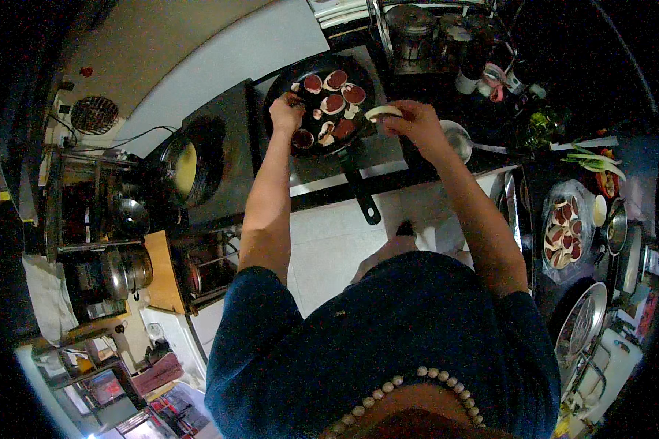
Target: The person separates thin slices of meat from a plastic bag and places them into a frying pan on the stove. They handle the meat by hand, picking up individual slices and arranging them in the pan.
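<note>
On the stove stands a black frying pan (362, 71) with its handle (362, 197) towards me. Several round food slices (333, 103) with dark red centres and pale rims lie in it, among small pale pieces (351, 112). My left hand (287, 116) is over the pan's left side, its fingers pinched on a dark reddish piece (294, 99), partly hidden. Just beyond the pan's right rim, my right hand (417, 122) grips a pale, curved piece of food (383, 112) between thumb and fingers.
Left of the pan is a dark wok (211, 159) with something yellowish inside. A small metal pan (457, 141) sits under my right forearm. On the right counter are more slices in a plastic bag (563, 233), green stalks (590, 158) and a round metal tray (582, 324).
</note>
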Demonstrator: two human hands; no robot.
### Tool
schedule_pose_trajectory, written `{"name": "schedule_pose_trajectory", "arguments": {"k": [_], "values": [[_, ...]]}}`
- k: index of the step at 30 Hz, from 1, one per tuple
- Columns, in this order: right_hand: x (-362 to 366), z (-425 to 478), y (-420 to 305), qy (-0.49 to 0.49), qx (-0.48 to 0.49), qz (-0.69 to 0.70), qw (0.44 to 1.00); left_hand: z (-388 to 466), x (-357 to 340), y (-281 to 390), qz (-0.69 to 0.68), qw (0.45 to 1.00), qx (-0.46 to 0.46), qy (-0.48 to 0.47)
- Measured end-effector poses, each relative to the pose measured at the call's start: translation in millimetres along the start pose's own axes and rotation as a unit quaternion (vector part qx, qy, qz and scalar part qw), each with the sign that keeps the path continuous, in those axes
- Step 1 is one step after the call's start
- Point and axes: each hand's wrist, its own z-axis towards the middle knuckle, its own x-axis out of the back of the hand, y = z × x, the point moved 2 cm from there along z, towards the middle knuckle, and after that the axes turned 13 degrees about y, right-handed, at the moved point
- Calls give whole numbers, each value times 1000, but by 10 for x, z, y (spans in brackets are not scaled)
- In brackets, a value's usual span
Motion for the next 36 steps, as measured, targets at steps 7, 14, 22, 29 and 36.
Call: {"name": "schedule_pose_trajectory", "arguments": {"k": [7, 14, 22, 29, 36], "values": [[37, -43, 105, 6, -13, -27, 1000, 251, -649, -460, -77, 995, 34, -58], [-49, -5, 155, -21, -38, 28, 999, 221, -417, -423, -271, 939, 197, -77], [-460, 103, 424, -55, -149, 69, 985, -824, 303, 569, -415, 855, 214, -224], [-814, 48, 595, -128, -199, 143, 961, -1209, 300, 545, -514, 772, 286, -241], [-804, -28, 564, -89, -142, 39, 985, -801, 255, 159, -458, 795, 334, -215]]}}
